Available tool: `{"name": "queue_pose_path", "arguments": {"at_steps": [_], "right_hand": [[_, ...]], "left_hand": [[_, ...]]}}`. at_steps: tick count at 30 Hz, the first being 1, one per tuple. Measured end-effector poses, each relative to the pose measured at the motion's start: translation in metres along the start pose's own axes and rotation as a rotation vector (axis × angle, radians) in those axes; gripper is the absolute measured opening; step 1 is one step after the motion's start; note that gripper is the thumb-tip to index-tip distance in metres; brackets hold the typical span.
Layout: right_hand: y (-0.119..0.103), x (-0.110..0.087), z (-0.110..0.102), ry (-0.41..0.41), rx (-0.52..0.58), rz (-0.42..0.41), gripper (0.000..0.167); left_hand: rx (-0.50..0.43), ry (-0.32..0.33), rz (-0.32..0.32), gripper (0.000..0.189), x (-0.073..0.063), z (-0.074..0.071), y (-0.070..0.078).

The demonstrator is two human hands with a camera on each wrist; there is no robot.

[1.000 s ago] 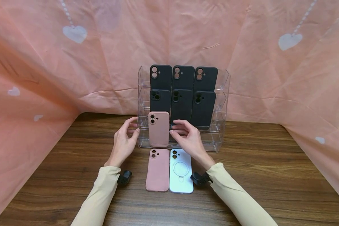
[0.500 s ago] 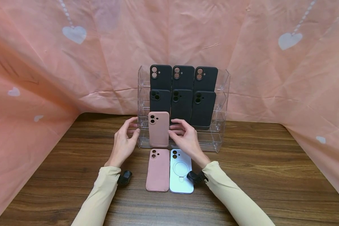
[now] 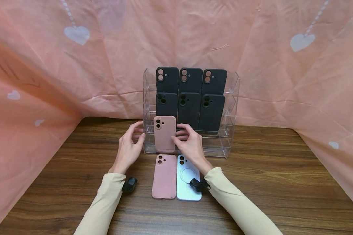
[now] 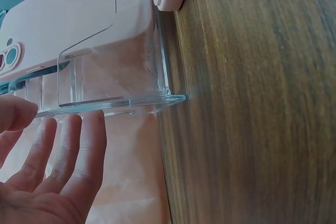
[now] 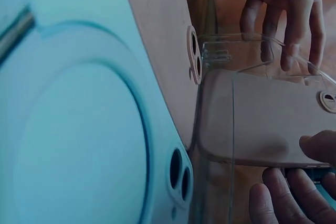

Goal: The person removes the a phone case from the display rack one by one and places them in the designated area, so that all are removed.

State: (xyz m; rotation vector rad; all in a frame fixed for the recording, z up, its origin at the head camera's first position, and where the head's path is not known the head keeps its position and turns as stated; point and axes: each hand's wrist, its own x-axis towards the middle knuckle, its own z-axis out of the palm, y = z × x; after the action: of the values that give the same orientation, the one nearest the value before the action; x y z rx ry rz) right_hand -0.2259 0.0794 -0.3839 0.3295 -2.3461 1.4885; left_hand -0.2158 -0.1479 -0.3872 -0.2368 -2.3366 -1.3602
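Observation:
A pink phone case [image 3: 164, 133] stands upright in the lowest front tier of a clear acrylic rack [image 3: 211, 152]. My right hand [image 3: 189, 143] is at its right edge, thumb over the front face and fingertips along the edge. In the right wrist view the thumb [image 5: 318, 147] overlaps the case's face. My left hand [image 3: 130, 147] rests its fingertips on the rack's left side panel [image 4: 126, 101], thumb near the panel's front edge. Before the rack lie a second pink case [image 3: 164, 178] and a white case [image 3: 182, 192] with a ring, partly covered by the right wrist camera.
Several black phone cases [image 3: 212, 112] stand in two rows on the upper tiers, behind the pink one. The rack is on a wooden table [image 3: 267, 169], with a pink cloth [image 3: 261, 71] with white hearts behind and at the sides. A black camera [image 3: 130, 184] sits on the left wrist.
My right hand has moved left, up to the standing pink case, its thumb now over the face. That case has shifted slightly left. The left hand has stayed at the rack's side.

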Motion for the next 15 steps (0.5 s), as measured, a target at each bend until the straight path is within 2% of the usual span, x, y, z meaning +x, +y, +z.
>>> {"name": "queue_pose_path", "arguments": {"at_steps": [15], "right_hand": [[0.0056, 0.0004, 0.0045, 0.008, 0.052, 0.051, 0.036]], "left_hand": [[-0.003, 0.002, 0.016, 0.043, 0.0008, -0.0006, -0.0009]]}}
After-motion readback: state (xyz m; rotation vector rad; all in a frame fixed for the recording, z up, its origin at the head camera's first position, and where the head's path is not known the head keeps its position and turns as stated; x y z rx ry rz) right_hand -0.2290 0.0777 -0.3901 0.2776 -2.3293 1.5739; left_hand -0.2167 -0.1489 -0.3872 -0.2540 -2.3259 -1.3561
